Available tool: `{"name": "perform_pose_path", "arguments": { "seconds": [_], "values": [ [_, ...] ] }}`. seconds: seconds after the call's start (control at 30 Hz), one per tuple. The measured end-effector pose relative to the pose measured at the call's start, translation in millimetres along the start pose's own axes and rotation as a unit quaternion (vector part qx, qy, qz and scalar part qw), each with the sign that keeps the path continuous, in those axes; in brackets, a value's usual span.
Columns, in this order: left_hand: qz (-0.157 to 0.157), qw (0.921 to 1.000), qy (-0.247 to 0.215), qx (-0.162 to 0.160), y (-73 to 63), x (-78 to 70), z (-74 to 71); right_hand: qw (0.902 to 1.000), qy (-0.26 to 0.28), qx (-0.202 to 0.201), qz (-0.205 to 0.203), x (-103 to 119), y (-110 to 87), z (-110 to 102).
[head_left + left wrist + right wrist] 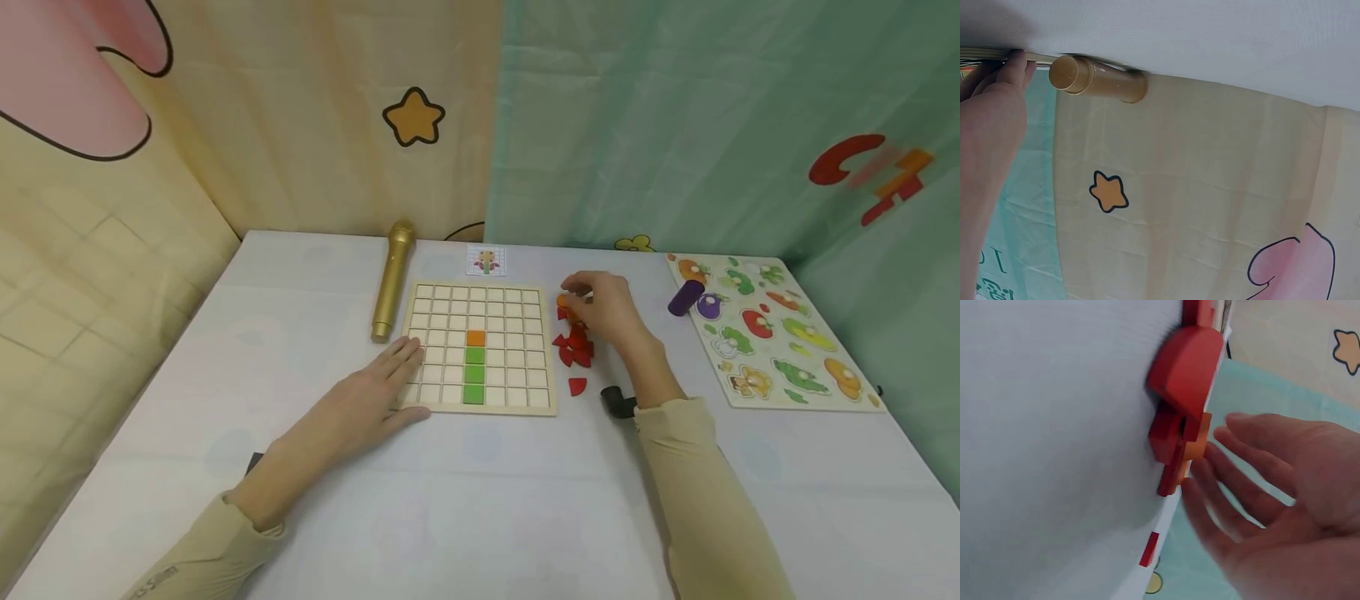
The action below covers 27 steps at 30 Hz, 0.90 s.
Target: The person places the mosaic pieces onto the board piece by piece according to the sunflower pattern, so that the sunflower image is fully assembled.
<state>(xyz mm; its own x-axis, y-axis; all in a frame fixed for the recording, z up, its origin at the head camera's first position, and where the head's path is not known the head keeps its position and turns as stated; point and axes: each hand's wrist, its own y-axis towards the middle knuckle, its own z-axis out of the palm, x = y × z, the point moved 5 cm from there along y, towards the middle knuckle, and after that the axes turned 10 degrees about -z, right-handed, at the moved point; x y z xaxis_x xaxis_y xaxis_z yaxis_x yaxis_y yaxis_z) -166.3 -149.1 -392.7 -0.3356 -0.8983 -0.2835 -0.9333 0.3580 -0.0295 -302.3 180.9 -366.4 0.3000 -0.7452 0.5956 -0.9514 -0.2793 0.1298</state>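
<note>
My left hand [367,400] rests with straight fingers on the left edge of a wooden grid board [513,358]. One orange square [476,338] sits in the grid's middle column, above a run of green squares [474,375]. To the right of the board, my right hand [603,308] hovers at the far end of a pile of red quarter-round pieces [577,340]. Its fingertips are right at the orange pieces [1196,447], thumb apart from the fingers in the right wrist view. A small picture card [486,260] lies behind the board.
A gold microphone [392,279] lies left of the board. On the right is a vegetable puzzle board [780,346], with a dark purple cylinder [686,297] at its left edge. A black curved object [617,403] shows beside my right wrist. Printed curtains hang behind the table.
</note>
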Motion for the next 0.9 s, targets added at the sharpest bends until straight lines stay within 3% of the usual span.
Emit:
{"name": "perform_pose_path", "arguments": {
  "seconds": [0.27,0.5,0.9],
  "values": [
    [0.001,1.0,-0.004,-0.001,0.0,0.7,0.0,0.999,-0.038,0.017,-0.018,1.6,1.4,6.8],
    [0.0,1.0,-0.001,0.001,0.3,0.7,0.9,0.9991,-0.033,0.027,-0.005,3.2,1.3,9.9],
    [0.005,1.0,-0.003,-0.003,-0.1,1.0,0.7,0.9975,-0.049,0.038,-0.034,12.4,2.9,18.7]
  ]
}}
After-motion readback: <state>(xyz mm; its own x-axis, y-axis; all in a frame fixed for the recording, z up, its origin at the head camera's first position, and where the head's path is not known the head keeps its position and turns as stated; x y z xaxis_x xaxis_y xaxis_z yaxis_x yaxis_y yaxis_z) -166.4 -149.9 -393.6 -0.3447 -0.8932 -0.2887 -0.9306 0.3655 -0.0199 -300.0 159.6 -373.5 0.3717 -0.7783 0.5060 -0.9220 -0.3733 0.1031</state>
